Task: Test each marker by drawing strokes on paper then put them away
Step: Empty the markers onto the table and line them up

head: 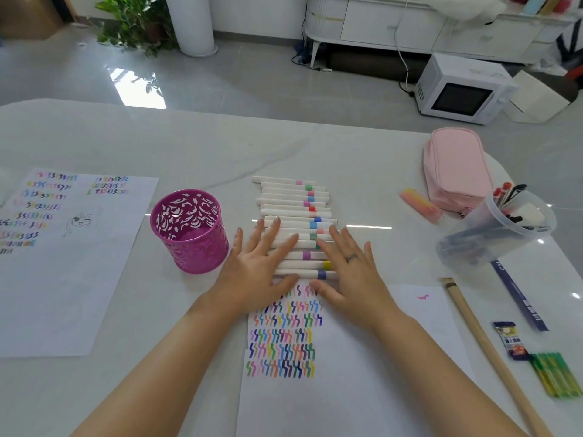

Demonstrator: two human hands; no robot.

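Several white markers (293, 209) with coloured bands lie side by side in a row on the table, just beyond a sheet of paper (347, 373) covered in rows of coloured strokes. My left hand (255, 269) lies flat with straight fingers on the near left part of the row. My right hand (350, 266), a ring on one finger, lies flat on the near right part. Both thumbs touch the nearest marker. An empty magenta mesh cup (189, 231) stands upright to the left of the markers.
A second sheet with strokes (63, 247) lies at the left. At the right are a pink pencil case (454, 168), a pastel eraser (419, 205), a clear tub of pens (501, 228), a wooden stick (485, 345), a blue ruler (517, 298), a snack packet (511, 340) and green pens (555, 373).
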